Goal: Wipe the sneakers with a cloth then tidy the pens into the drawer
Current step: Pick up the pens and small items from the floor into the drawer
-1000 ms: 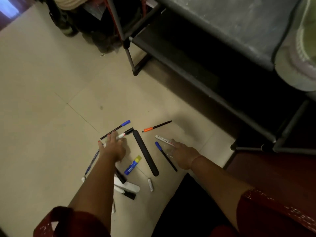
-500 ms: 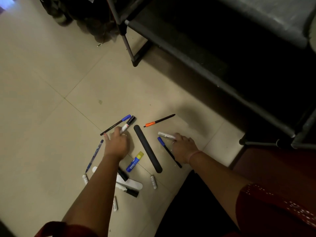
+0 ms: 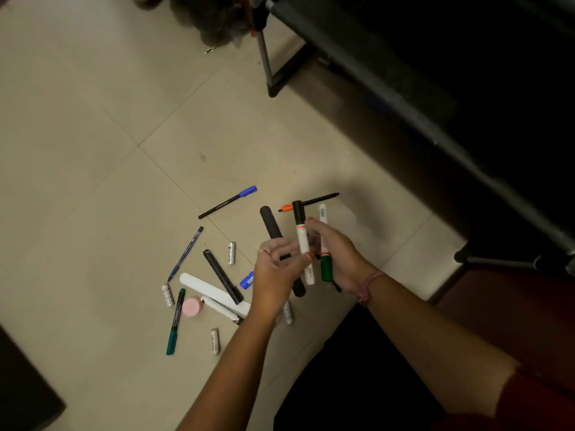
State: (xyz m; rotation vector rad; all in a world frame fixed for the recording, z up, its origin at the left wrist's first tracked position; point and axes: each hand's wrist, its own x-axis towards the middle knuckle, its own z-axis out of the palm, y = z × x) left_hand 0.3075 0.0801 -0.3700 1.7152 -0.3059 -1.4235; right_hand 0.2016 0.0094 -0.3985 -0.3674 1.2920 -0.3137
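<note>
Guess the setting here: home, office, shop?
Probably a home, on the floor of a room. Pale floor tiles carry scattered pens, such as a blue-capped pen, beside a dark metal-framed rack. No drawer shows.

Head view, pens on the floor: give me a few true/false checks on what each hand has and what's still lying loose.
1. The left hand pinches a white marker with a black cap. True.
2. The right hand is empty. False: it holds a green-and-white marker.
3. The blue-capped pen lies on the floor, apart from both hands. True.
4. The pink round thing sits in a drawer. False: it lies on the floor tiles among the pens; no drawer is in view.
5. The orange-tipped black pen is held in a hand. False: it lies on the floor beyond the hands.
</note>
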